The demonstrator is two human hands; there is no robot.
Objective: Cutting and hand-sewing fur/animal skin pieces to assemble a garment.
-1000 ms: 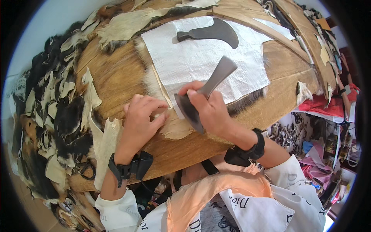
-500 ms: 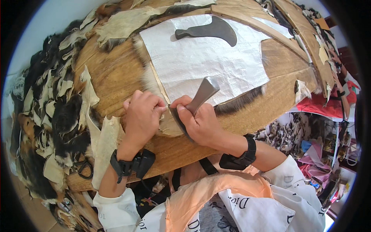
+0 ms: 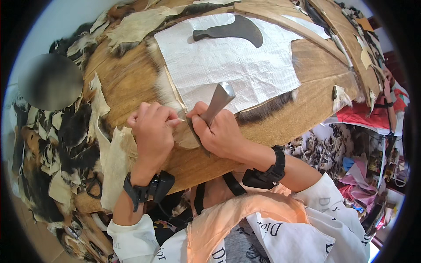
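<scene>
A metal knife [image 3: 220, 101] with a thick steel handle is in my right hand [image 3: 221, 131], fingers wrapped round it, handle slanting up and blade down at the hide. The pale fur-edged hide [image 3: 184, 138] lies on the wooden table under and beside the blade. My left hand [image 3: 153, 131] is closed just left of the knife, thumb and forefinger pinched; something small and pale shows at the tips. Over the hide spreads a white woven sheet [image 3: 228, 65]. A dark crescent-bladed knife head [image 3: 232, 30] rests on its far part.
Hide scraps [image 3: 57, 162] are heaped along the left; a blurred round patch covers part of them. A wooden strip [image 3: 294, 30] crosses the sheet's far edge. At the right a person's arm [image 3: 390, 105] shows near red cloth [image 3: 357, 116]. The table's near edge [image 3: 193, 175] faces me.
My left hand has drawn away to the left from the knife blade, its fingers still pinched. The right hand with the knife sits slightly further left and lower; the whole view has shifted a little.
</scene>
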